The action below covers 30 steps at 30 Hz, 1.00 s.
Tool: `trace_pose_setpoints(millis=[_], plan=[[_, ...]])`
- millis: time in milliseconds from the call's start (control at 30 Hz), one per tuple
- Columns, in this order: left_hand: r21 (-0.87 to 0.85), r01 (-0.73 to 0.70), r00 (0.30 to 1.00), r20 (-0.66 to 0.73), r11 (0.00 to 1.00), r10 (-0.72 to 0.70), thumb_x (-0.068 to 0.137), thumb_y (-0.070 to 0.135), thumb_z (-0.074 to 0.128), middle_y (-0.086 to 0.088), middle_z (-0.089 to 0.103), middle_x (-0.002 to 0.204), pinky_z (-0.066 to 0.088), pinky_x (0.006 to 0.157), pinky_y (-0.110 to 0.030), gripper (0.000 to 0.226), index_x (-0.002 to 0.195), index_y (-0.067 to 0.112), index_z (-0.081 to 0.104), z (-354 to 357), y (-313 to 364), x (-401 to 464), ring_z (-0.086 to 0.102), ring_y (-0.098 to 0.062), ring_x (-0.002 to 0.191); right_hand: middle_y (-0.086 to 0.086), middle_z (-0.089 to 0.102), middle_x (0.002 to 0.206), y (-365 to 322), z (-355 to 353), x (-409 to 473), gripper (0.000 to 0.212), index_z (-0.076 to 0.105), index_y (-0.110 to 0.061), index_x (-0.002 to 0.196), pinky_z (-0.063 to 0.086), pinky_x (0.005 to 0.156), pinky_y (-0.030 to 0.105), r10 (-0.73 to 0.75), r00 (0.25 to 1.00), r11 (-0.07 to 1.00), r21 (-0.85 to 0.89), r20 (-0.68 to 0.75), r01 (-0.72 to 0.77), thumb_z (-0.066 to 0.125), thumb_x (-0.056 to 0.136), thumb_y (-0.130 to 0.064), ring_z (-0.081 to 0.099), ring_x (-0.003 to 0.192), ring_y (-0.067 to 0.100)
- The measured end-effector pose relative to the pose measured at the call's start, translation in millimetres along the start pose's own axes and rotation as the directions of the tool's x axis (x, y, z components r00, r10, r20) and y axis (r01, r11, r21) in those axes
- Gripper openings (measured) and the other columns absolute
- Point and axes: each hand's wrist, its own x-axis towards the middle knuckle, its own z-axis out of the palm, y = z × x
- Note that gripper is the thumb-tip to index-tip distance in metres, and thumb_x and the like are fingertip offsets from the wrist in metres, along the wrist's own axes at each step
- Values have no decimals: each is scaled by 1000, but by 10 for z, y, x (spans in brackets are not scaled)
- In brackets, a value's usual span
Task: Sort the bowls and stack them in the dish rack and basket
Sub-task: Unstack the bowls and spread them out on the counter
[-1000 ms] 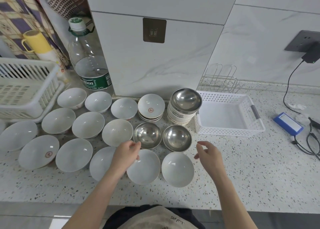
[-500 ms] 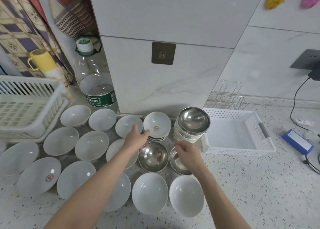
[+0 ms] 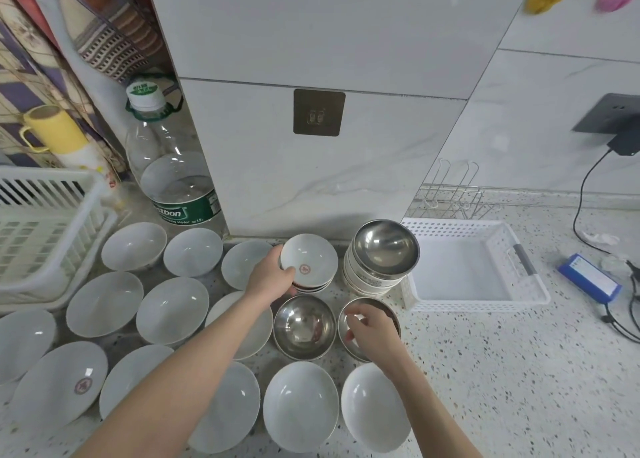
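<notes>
Risk: the small stack [image 3: 309, 270] could have slid apart if you lifted by its left rim alone. Your left hand [image 3: 269, 279] was closed on that side of it, by the wall. Your right hand [image 3: 372, 333], fingers loosely curled, lay over the right steel bowl [image 3: 384, 314]; grip unclear. Basket [image 3: 519, 296] just right.

Both forearms bare to the frame edge; no sleeve visible on either. Left hand [image 3: 268, 279] and right hand [image 3: 372, 333] bare: no glove, ring, watch or band seen.
</notes>
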Motion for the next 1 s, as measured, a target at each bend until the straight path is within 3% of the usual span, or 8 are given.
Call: trace_pose_setpoints(millis=[167,467,567,700,767,833,900,1000], plan=[[-76,38,998,54,996,-34,91,14,47,2,71,88,41,40,-22,53,140,33,40,-16,41,27,74,-16,63,-6,70,64,-62,40,80,19,65,-26,105,41,66,22,7,1000,999,-37,-4,-7,51,93,-21,50,43,-6],[-353,108,994,70,929,-89,91,1,42,-13,70,79,27,33,-17,58,139,34,42,-136,79,-117,62,-14,49,-7,71,62,-142,103,181,17,64,-31,100,42,67,25,9,1000,1000,22,-8,-9,51,91,-23,50,42,-8],[-534,138,990,109,834,-94,90,-5,39,-18,66,71,22,32,-15,56,133,31,44,-290,17,-250,56,-9,39,-6,70,59,-221,174,219,19,65,-30,84,41,60,23,22,999,999,39,-36,-20,49,91,-20,48,42,-4],[-738,137,990,113,661,-78,94,-6,37,-19,61,72,21,30,-13,49,128,27,48,-481,-118,-421,48,-4,35,7,68,64,-356,315,360,27,57,-4,69,37,57,28,72,994,997,28,-80,-70,45,91,-14,48,52,12],[-806,138,990,105,575,-90,95,-4,37,-13,63,61,21,30,-12,42,118,26,53,-556,-182,-466,46,-2,34,15,72,80,-409,382,467,30,61,-1,77,41,61,30,82,990,996,-30,-116,-86,43,95,-18,52,59,18],[-860,158,986,114,485,-120,96,-2,35,-9,60,56,21,29,-10,38,112,26,57,-625,-258,-496,40,-1,33,20,71,94,-447,449,573,36,65,7,95,49,76,35,82,987,992,-80,-139,-93,42,96,-21,61,78,28],[-901,185,980,138,393,-146,98,2,35,-9,57,60,23,28,-10,35,107,26,60,-682,-347,-530,37,0,33,20,71,98,-477,506,636,39,64,8,101,52,84,36,86,984,988,-114,-154,-104,42,96,-24,66,91,32],[-932,200,975,159,304,-154,99,6,37,-8,57,59,24,27,-10,33,103,27,62,-739,-456,-586,36,-1,32,20,72,95,-511,572,693,40,65,7,101,54,84,38,98,979,983,-139,-180,-124,44,95,-26,68,92,34]])
